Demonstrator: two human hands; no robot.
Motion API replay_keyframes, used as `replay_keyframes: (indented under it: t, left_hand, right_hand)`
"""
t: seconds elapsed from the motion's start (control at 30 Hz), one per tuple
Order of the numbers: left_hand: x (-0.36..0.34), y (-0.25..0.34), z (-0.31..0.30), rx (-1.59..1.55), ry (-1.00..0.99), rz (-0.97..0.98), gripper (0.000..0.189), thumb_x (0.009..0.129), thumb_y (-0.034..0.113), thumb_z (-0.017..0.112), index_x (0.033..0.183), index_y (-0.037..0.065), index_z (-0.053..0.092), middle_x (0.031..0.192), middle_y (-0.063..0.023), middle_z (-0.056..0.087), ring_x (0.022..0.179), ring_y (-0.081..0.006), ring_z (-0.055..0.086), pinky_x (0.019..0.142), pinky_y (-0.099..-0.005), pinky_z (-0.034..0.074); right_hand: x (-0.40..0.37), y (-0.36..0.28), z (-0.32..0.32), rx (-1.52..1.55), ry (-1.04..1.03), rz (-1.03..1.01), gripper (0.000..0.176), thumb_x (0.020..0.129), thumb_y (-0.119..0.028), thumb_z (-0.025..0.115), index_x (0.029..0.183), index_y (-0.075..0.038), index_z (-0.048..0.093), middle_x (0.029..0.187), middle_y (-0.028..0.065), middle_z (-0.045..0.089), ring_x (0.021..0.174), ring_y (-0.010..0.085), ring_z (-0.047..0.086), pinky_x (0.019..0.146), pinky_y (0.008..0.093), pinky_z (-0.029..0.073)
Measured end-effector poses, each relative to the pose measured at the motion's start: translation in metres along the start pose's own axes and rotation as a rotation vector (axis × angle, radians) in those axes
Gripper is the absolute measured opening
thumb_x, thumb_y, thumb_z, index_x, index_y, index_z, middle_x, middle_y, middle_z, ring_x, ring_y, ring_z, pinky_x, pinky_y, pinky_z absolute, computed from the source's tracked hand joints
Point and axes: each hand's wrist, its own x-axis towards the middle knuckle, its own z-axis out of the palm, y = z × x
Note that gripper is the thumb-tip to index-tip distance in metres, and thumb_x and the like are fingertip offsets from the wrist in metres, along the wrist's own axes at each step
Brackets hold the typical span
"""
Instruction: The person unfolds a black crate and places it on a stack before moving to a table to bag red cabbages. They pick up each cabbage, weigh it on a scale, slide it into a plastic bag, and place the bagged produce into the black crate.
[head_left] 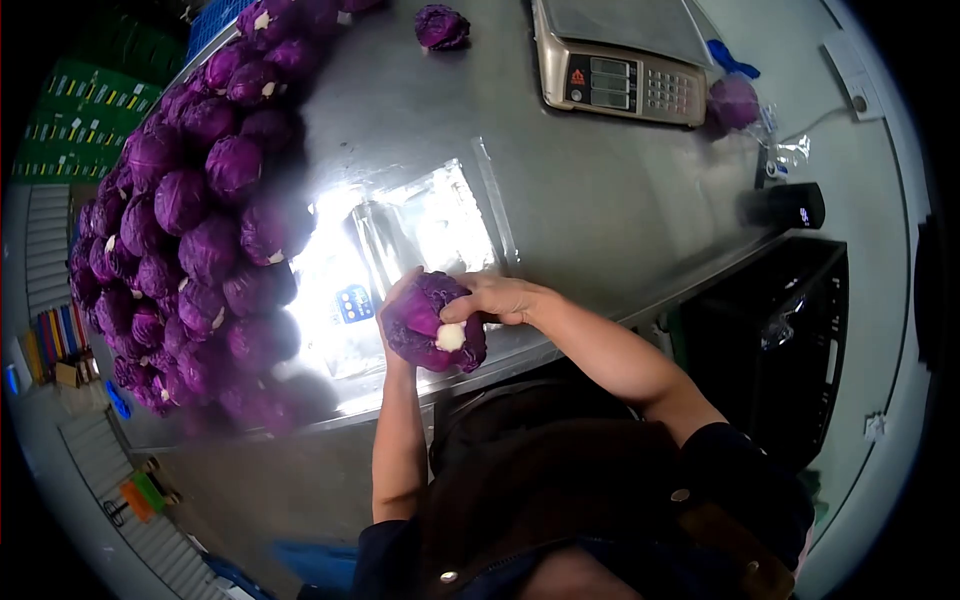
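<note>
A red cabbage (425,300) is held between my two hands above the front edge of the steel table, its pale cut stem facing up and right. My left hand (392,310) wraps its left side, most of the fingers hidden behind it. From the right, my right hand (490,298) grips it, with the thumb on the leaves just above the stem. Under and beyond the cabbage, clear plastic bags (425,215) with a blue label lie on the shiny tabletop (390,110).
A large pile of red cabbages (180,200) covers the table's left side. One cabbage (441,27) lies apart at the back, near a scale (625,75). Another cabbage (733,103) is right of the scale. A black crate (770,340) stands at the right, green crates (75,120) at far left.
</note>
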Motion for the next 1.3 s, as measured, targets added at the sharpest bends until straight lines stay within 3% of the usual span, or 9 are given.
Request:
replay_keyframes:
  t: [0.17, 0.23, 0.33, 0.47, 0.63, 0.77, 0.8, 1.0, 1.3]
  left_hand:
    - [-0.017, 0.040, -0.013, -0.349, 0.194, -0.491, 0.034, 0.094, 0.024, 0.050, 0.114, -0.002, 0.059, 0.086, -0.0086, 0.066, 0.076, -0.0172, 0.062, 0.068, -0.0282, 0.050]
    - [-0.022, 0.066, -0.003, -0.090, 0.158, -0.397, 0.027, 0.093, 0.020, 0.053, 0.108, 0.000, 0.064, 0.072, -0.0064, 0.065, 0.060, -0.0160, 0.060, 0.058, -0.0268, 0.048]
    - [-0.032, 0.098, 0.039, 0.443, 0.093, 0.383, 0.019, 0.089, 0.010, 0.059, 0.104, 0.002, 0.066, 0.073, -0.0098, 0.065, 0.055, -0.0133, 0.056, 0.054, -0.0259, 0.046]
    - [-0.025, 0.130, 0.058, 0.438, 0.048, 0.232, 0.020, 0.085, 0.004, 0.062, 0.104, 0.003, 0.066, 0.073, -0.0146, 0.065, 0.054, -0.0147, 0.058, 0.053, -0.0273, 0.045]
    - [-0.029, 0.172, 0.109, 0.538, -0.319, 0.715, 0.018, 0.088, 0.005, 0.058, 0.104, 0.001, 0.065, 0.079, -0.0138, 0.068, 0.063, -0.0145, 0.063, 0.059, -0.0295, 0.049]
    - [0.013, 0.172, 0.136, 0.280, -0.059, 0.170, 0.022, 0.094, 0.011, 0.051, 0.110, 0.001, 0.062, 0.102, -0.0156, 0.066, 0.095, -0.0220, 0.064, 0.084, -0.0302, 0.049]
    - [0.012, 0.168, 0.148, 0.342, 0.011, 0.458, 0.018, 0.089, 0.014, 0.058, 0.101, 0.006, 0.068, 0.083, -0.0080, 0.070, 0.063, -0.0114, 0.063, 0.063, -0.0250, 0.049]
    - [0.027, 0.191, 0.176, 0.209, 0.026, 0.285, 0.017, 0.088, 0.010, 0.058, 0.099, 0.004, 0.070, 0.064, -0.0028, 0.062, 0.053, -0.0044, 0.049, 0.053, -0.0203, 0.039]
    - [0.069, 0.191, 0.202, -0.021, 0.147, 0.303, 0.019, 0.093, 0.013, 0.054, 0.101, 0.002, 0.068, 0.060, 0.0020, 0.052, 0.046, -0.0025, 0.040, 0.041, -0.0214, 0.035]
  right_hand:
    - [-0.013, 0.032, -0.026, 0.118, 0.201, -0.146, 0.067, 0.073, -0.024, 0.072, 0.129, 0.001, 0.044, 0.117, 0.0128, 0.057, 0.106, 0.0204, 0.055, 0.094, 0.0308, 0.043]
    - [-0.032, 0.023, -0.010, -0.093, 0.371, -0.264, 0.055, 0.076, -0.027, 0.071, 0.121, -0.001, 0.052, 0.107, 0.0092, 0.061, 0.095, 0.0164, 0.058, 0.084, 0.0275, 0.046]
    - [-0.048, 0.028, 0.004, -0.193, 0.548, -0.420, 0.047, 0.080, -0.033, 0.068, 0.115, -0.003, 0.058, 0.102, 0.0081, 0.063, 0.091, 0.0152, 0.059, 0.081, 0.0273, 0.046]
    - [-0.095, 0.023, 0.002, -0.091, 0.618, -0.369, 0.051, 0.090, -0.044, 0.053, 0.117, 0.000, 0.056, 0.103, 0.0109, 0.063, 0.097, 0.0190, 0.058, 0.086, 0.0302, 0.045]
    - [-0.151, 0.007, -0.009, -0.618, 0.916, -0.444, 0.050, 0.093, -0.042, 0.048, 0.117, 0.002, 0.054, 0.109, 0.0170, 0.061, 0.098, 0.0241, 0.059, 0.088, 0.0323, 0.045]
    - [-0.181, -0.002, -0.019, -0.246, 0.869, -0.379, 0.050, 0.096, -0.039, 0.044, 0.121, 0.004, 0.049, 0.102, 0.0149, 0.059, 0.081, 0.0193, 0.064, 0.072, 0.0301, 0.051]
    - [-0.189, -0.009, -0.021, -0.371, 0.920, -0.408, 0.048, 0.096, -0.038, 0.044, 0.120, 0.004, 0.050, 0.099, 0.0143, 0.060, 0.080, 0.0185, 0.064, 0.071, 0.0307, 0.051]
    - [-0.208, -0.065, -0.056, -1.461, 1.412, -0.378, 0.021, 0.088, -0.018, 0.054, 0.096, -0.002, 0.066, 0.090, 0.0178, 0.061, 0.078, 0.0358, 0.060, 0.071, 0.0415, 0.047]
    - [-0.204, -0.089, -0.087, -1.159, 1.407, -1.042, 0.012, 0.079, -0.005, 0.063, 0.089, -0.003, 0.068, 0.078, 0.0114, 0.061, 0.068, 0.0280, 0.059, 0.061, 0.0342, 0.047]
